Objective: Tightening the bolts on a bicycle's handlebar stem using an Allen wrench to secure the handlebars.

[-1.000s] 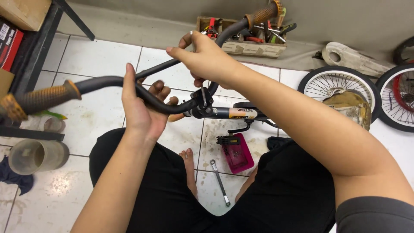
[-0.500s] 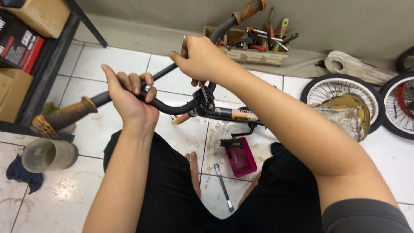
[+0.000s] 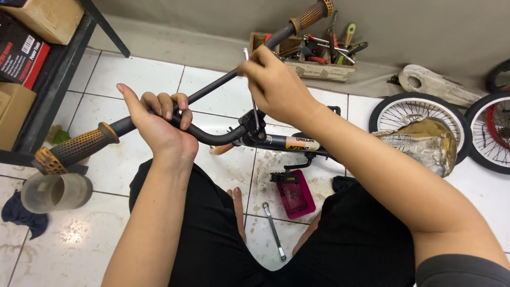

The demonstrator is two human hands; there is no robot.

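The left hand (image 3: 162, 127) is clamped on the handlebar (image 3: 212, 135) while the right hand (image 3: 273, 87) grips a hex key (image 3: 254, 114) seated in the stem clamp (image 3: 254, 125), so bolt work looks unfinished.

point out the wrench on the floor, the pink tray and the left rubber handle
wrench (image 3: 273, 231), head view, middle of its shaft
pink tray (image 3: 295, 196), head view, its floor
left rubber handle (image 3: 71, 151), head view, middle of the orange sleeve

Wooden toolbox (image 3: 319, 66) — spanner (image 3: 273, 230), wheels (image 3: 409, 114)
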